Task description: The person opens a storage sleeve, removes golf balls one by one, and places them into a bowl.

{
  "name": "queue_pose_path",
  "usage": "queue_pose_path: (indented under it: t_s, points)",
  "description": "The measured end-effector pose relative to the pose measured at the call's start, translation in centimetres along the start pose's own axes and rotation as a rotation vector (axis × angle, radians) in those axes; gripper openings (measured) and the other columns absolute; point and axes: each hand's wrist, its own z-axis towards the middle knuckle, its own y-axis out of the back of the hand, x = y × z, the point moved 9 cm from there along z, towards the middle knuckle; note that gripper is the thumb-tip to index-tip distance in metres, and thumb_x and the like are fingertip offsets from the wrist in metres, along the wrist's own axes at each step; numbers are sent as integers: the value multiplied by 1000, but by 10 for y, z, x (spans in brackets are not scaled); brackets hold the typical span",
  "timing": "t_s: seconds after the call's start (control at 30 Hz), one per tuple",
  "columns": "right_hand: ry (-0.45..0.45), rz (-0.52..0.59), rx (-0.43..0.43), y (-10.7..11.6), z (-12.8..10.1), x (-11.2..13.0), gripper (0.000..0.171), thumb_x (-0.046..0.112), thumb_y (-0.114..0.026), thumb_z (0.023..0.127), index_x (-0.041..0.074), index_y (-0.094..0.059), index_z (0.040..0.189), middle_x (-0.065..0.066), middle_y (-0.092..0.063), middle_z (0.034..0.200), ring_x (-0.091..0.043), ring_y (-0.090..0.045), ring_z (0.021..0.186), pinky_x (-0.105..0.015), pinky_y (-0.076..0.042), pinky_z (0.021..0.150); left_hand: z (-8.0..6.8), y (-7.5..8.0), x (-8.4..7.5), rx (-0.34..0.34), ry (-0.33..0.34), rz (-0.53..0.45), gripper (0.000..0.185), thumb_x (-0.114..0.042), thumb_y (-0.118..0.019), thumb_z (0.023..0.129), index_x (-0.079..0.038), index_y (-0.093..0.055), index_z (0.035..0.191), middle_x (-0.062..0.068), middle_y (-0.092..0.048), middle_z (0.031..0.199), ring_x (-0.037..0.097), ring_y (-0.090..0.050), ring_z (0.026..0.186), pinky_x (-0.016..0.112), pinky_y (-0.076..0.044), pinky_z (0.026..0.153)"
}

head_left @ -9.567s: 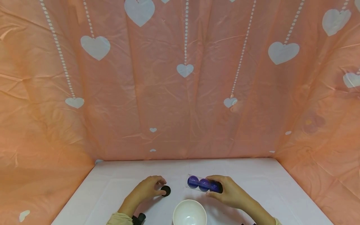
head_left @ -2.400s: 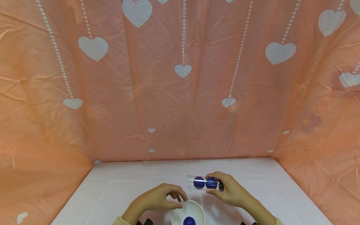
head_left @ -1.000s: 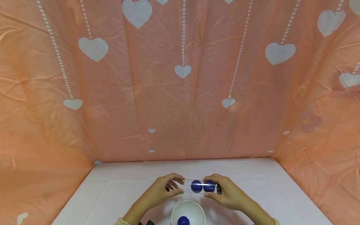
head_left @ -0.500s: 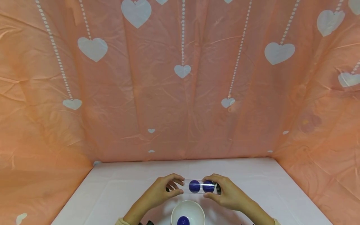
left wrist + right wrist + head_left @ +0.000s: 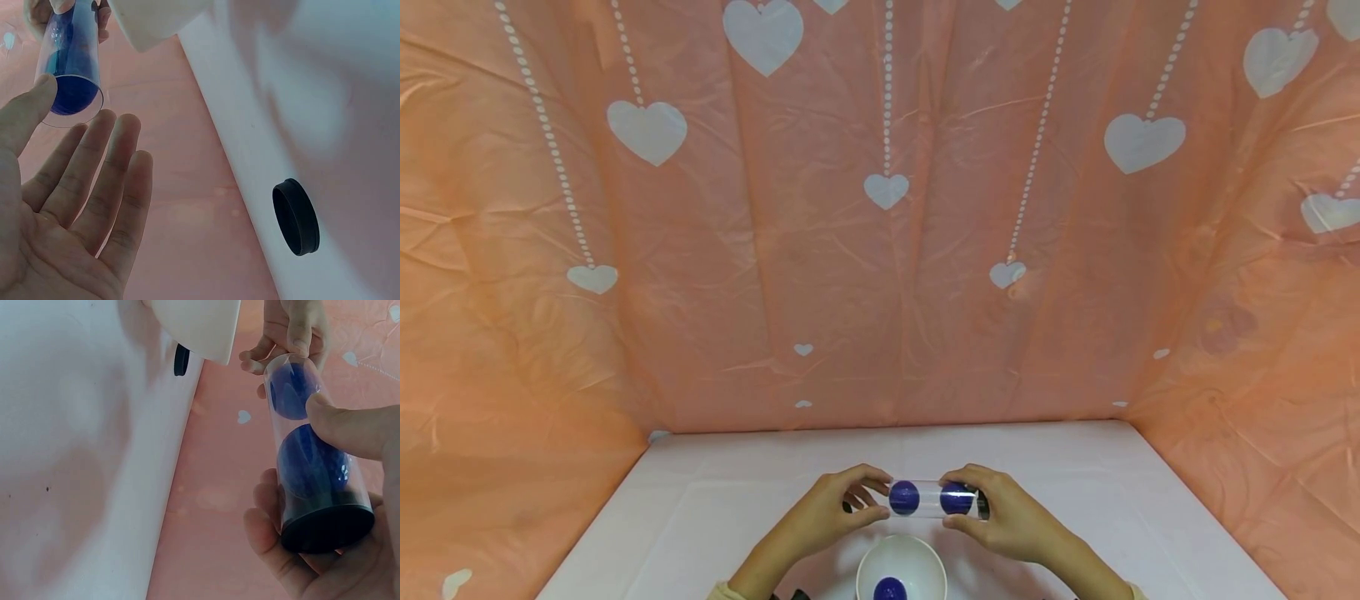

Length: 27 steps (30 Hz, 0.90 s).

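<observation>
Tube held level above the bowl

Tube [image 5: 934, 498], clear plastic, lies level just beyond the white bowl [image 5: 901, 557], with two blue balls [image 5: 905, 497] inside it. The right hand [image 5: 1007, 521] curls its fingers round the black-capped end. The left hand [image 5: 826, 515] is spread at the open mouth, thumb touching the rim, fingers straight. A third blue ball [image 5: 888, 589] sits in the bowl. A loose black cap [image 5: 295, 217] rests on the table [image 5: 715, 500], left of the bowl.
</observation>
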Motion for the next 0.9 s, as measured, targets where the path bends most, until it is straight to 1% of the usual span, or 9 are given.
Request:
queue_pose_path:
  t_s: [0.13, 0.27, 0.37, 0.53, 0.9]
  points:
    - [-11, 11, 8, 0, 0, 0, 34, 27, -86, 94, 18, -72, 123, 11, -71, 108, -1, -61, 93, -29, -58, 81, 1, 0, 0, 0, 1, 0, 32, -30, -81, 99, -20, -72, 128, -1, -78, 115, 6, -71, 91, 26, -59, 78]
    - [-4, 6, 5, 0, 0, 0, 34, 25, -87, 93, 18, -72, 123, 12, -70, 107, -1, -61, 92, -29, -58, 81, 0, 0, 0, 3, 8, 5, 32, -30, -81, 99, -20, -72, 128, -3, -78, 112, 5, -70, 90, 25, -58, 77]
    - [1, 0, 3, 0, 0, 0, 33, 27, -86, 94, 18, -72, 123, 13, -70, 106, 0, -61, 92, -29, -58, 81, 0, 0, 1, 5, 13, 12, 33, -31, -81, 98, -20, -72, 128, -5, -77, 109, 5, -70, 89, 25, -57, 76]
    - [-3, 4, 8, 0, 0, 0, 34, 32, -85, 95, 18, -72, 123, 13, -70, 107, 0, -61, 92, -29, -59, 81, -1, 0, 1, 2, 14, 3, 34, -32, -82, 97, -20, -72, 128, -5, -77, 110, 7, -71, 89, 25, -58, 76]
    - [-6, 25, 8, 0, 0, 0, 34, 32, -85, 95, 19, -72, 124, 13, -69, 106, -1, -61, 92, -30, -59, 81, -1, 0, 4, 2, 41, -38, 33, -27, -82, 97, -20, -73, 128, -3, -77, 112, 8, -70, 90, 26, -59, 77]
